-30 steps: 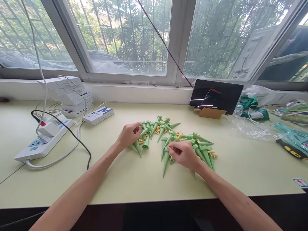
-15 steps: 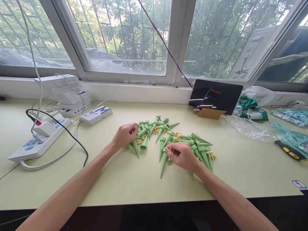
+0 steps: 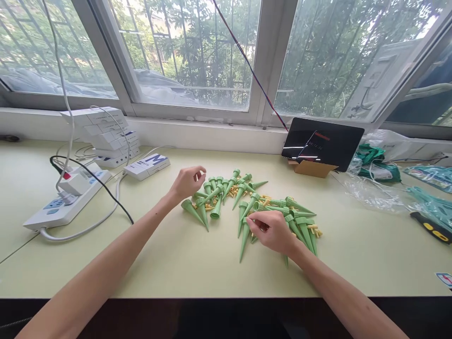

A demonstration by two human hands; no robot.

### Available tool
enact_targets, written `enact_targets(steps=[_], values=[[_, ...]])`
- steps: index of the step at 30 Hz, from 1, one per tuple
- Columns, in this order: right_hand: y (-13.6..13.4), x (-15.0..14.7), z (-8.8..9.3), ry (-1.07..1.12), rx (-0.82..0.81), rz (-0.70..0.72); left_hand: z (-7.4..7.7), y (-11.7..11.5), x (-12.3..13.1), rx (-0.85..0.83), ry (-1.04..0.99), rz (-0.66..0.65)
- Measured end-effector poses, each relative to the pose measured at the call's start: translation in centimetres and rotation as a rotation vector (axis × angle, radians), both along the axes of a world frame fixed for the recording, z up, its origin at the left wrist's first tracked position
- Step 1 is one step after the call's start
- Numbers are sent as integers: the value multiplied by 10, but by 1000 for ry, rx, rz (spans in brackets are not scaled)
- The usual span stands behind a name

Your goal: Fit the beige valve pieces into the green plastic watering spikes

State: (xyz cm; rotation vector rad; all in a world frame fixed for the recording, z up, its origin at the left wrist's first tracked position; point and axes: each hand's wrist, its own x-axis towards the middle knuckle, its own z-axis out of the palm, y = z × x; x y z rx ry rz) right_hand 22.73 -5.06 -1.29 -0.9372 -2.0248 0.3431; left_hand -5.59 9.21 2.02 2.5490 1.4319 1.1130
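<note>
Green plastic watering spikes (image 3: 216, 205) with ribbed, wider heads lie in a loose pile on the table, tips in many directions. Small yellow plastic pieces (image 3: 233, 191) are scattered among them. My left hand (image 3: 189, 182) is raised at the left edge of the pile, its fingers curled with a gap to the thumb and nothing visible between them. My right hand (image 3: 271, 230) rests over the right part of the pile, thumb and forefinger closed at the head of one watering spike (image 3: 244, 240). That hand covers some spikes beneath it.
White boxes (image 3: 115, 136) are stacked at the back left, with a single box (image 3: 148, 166) beside them. A power strip (image 3: 67, 197) with cables lies at left. A tablet (image 3: 322, 143) leans on a cardboard stand (image 3: 314, 168). Plastic bags (image 3: 374, 190) and a black-yellow handle (image 3: 431, 227) lie right.
My left hand has lifted up and left, away from the spikes, uncovering some at the pile's left end. My right hand stays at the same spike. The view has shifted slightly.
</note>
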Motion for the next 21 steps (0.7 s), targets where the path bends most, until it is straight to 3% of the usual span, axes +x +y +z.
enact_targets(steps=[5, 9, 21], values=[[-2, 0, 1, -19, -7, -6, 2, 0, 25, -51, 70, -125], [-1, -1, 1, -20, -10, -6, -1, -7, 30, -70, 140, -201], [-2, -1, 2, -22, 6, -8, -8, -18, 27, -154, 277, -197]])
